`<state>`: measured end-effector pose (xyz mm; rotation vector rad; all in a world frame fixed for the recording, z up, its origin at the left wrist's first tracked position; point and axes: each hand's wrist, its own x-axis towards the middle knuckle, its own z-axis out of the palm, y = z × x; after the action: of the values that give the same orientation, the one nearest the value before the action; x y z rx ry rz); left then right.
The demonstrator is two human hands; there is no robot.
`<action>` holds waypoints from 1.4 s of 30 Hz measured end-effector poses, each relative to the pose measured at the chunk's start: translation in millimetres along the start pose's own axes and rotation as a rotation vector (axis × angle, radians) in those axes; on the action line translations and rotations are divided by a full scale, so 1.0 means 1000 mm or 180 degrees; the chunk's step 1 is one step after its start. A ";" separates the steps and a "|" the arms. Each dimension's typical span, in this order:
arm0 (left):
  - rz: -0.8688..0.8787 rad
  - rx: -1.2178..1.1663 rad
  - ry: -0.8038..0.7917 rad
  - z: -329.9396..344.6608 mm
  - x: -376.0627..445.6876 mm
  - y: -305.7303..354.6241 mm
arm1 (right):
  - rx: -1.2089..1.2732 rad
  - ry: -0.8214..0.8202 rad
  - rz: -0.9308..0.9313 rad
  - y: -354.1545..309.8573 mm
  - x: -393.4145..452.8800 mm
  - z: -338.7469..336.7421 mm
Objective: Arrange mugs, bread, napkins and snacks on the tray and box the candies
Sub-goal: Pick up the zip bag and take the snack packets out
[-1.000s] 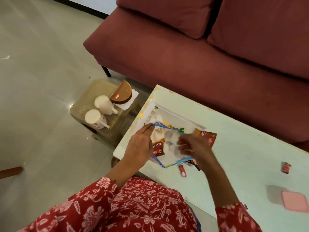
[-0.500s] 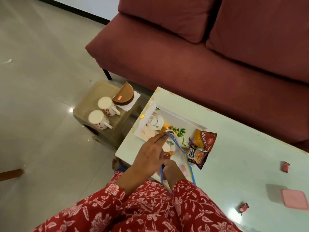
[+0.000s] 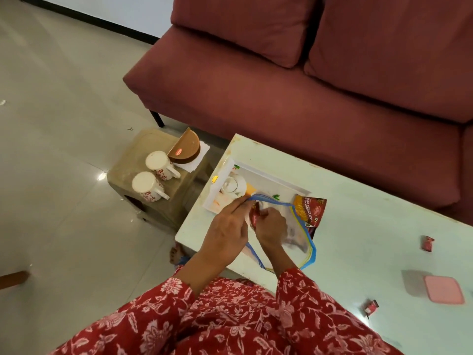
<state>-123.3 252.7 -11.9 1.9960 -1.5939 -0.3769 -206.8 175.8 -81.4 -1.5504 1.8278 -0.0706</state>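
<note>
Tray (image 3: pixel 273 179) lies at the table's (image 3: pixel 371 221) left end, white with a printed teapot, and a clear bag (image 3: pixel 297 248) with a blue rim rests partly over it. The left hand (image 3: pixel 226 233) pinches the bag's rim between thumb and fingertips, holding the mouth up. The right hand (image 3: pixel 271 226) is at that mouth, fingers curled round a small red packet (image 3: pixel 255 217). A larger snack pack (image 3: pixel 310 208) lies at the tray's right edge. Two mugs (image 3: pixel 158 162), the bread (image 3: pixel 184 147) and a napkin (image 3: pixel 200 158) sit on a stool (image 3: pixel 139 149) left of the table. Two candies (image 3: pixel 428 243) lie well apart on the table's right side, near a pink-lidded box (image 3: pixel 444 289)
</note>
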 end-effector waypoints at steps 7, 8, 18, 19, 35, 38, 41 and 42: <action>-0.0325 -0.0025 -0.0014 0.006 0.012 -0.003 | 0.0190 0.1065 -0.0997 0.009 -0.055 -0.106; -0.0384 -0.0025 0.0003 0.006 0.015 -0.005 | 0.0348 0.1219 -0.1072 0.012 -0.064 -0.124; -0.0700 -0.0106 0.0328 -0.002 0.027 -0.028 | 0.0553 0.1731 -0.0487 0.058 -0.013 -0.161; -0.0723 -0.0095 0.0347 -0.002 0.028 -0.030 | 0.0517 0.1660 -0.0389 0.061 0.002 -0.148; -0.0649 0.0140 0.0577 -0.011 0.019 -0.042 | 0.1149 -0.0986 0.0282 0.123 0.144 -0.030; -0.0626 0.0156 0.0568 -0.011 0.017 -0.042 | 0.0910 -0.1295 0.0391 0.124 0.158 -0.037; -0.0549 0.0111 0.0571 -0.011 0.017 -0.041 | 0.0658 -0.1313 0.0440 0.116 0.159 -0.041; -0.0505 0.0071 0.0580 -0.011 0.017 -0.040 | 0.0690 -0.1073 0.0447 0.115 0.156 -0.040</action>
<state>-81.2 244.5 -23.8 2.1152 -1.3390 -0.2300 -326.6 54.9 -182.4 -1.1999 1.5980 0.0544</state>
